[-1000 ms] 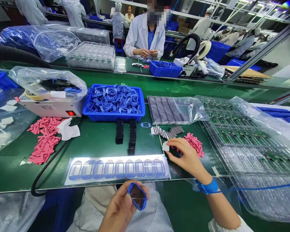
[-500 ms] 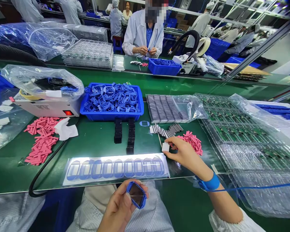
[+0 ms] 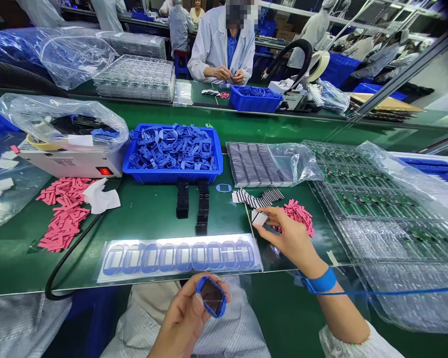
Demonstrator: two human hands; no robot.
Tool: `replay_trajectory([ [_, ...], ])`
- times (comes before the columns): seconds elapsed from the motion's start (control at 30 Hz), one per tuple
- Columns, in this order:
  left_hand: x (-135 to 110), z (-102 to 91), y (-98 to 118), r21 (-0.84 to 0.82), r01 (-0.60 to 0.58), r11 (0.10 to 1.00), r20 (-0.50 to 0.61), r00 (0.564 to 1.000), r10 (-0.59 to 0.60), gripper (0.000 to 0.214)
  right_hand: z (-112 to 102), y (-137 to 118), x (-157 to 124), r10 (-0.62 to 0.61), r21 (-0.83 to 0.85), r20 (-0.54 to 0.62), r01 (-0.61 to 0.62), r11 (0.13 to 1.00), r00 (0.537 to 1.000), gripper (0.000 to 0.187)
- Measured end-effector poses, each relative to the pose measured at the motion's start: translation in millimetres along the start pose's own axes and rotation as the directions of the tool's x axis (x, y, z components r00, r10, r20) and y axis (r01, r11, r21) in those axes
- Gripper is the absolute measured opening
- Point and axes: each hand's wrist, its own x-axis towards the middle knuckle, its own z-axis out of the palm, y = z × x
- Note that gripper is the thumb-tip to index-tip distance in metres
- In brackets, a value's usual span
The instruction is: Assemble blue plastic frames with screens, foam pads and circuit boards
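Near the front edge of the green worktop (image 3: 149, 219), the left hand (image 3: 181, 313) holds a blue square frame (image 3: 219, 311) above the person's knees, with the fingers (image 3: 179, 311) closed around its side and the thumb pressed on its near edge. Inside this frame sits a dark, shiny pane (image 3: 212, 297). The right hand (image 3: 293, 238), which wears a blue wrist strap (image 3: 323, 281), is out over the worktop, and its thumb and first finger come together and pinch a small white piece (image 3: 259, 217) near one corner. Just beside that hand lies a pile of pink strips (image 3: 297, 217), and a little further away are black-and-white striped strips (image 3: 257, 197). For work so small, it seems better to hold the frame only by its edges, so the pane stays clean, and to keep the white piece flat and not bend it. The back of the frame is hard to see because the left hand covers it, and it is not possible to tell if the pane is glass or film. The underside of the white piece is hidden too.
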Motion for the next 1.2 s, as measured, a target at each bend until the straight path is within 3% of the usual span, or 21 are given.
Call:
replay_trajectory([
  [0.37,-1,-1.6,-3,0.028,-0.015,0.999,0.014,1.000,0.015,0.034,5,1,-3,-0.173,-0.165,0.011,0.172,0.971,0.985,0.020],
  [0.57,-2,-1.7,-5,0.040,-0.006,0.999,0.015,1.000,0.005,0.032,9,5,-9,-0.121,-0.179,0.032,0.125,0.976,0.992,0.024],
  [1.0,-3,-2.4,-9,0.041,-0.015,0.999,0.028,0.999,0.014,0.031,16,6,-16,0.021,0.102,0.006,-0.022,0.995,1.000,0.032],
  [1.2,-5,-4.6,-4,0.054,0.019,0.998,0.050,0.998,-0.022,0.031,-1,-6,-12,0.019,0.235,-0.102,0.006,0.972,0.995,0.031],
])
